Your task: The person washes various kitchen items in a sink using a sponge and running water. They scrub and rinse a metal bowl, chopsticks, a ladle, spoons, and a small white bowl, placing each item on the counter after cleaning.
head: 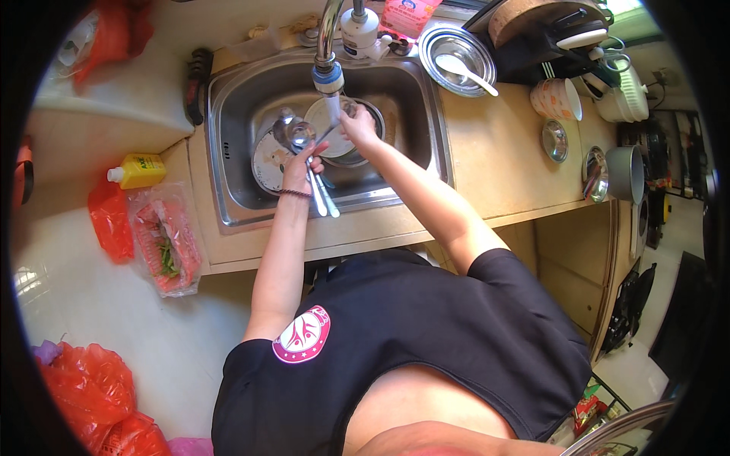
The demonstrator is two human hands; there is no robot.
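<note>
Over the steel sink, my left hand (pixel 302 168) grips several metal utensils together. A shiny ladle (pixel 301 134) points up from that fist, and the pale handles (pixel 320 196) stick out below it. My right hand (pixel 360 126) is closed around the upper end of a thin metal utensil (pixel 328 133) that slants up from my left hand; its tip is partly hidden by fingers and water. Water runs from the faucet (pixel 328 80) beside my right fingers. Below lie a patterned plate (pixel 267 165) and a pale round dish (pixel 319 117) in a metal bowl (pixel 383 119).
The sink rim (pixel 447 148) surrounds the work. Stacked metal bowls (pixel 425 54) with a white spoon (pixel 462 71) stand right of the faucet, and patterned bowls (pixel 556 98) further right. Left are a yellow bottle (pixel 142 171) and a bagged pink basket (pixel 165 245).
</note>
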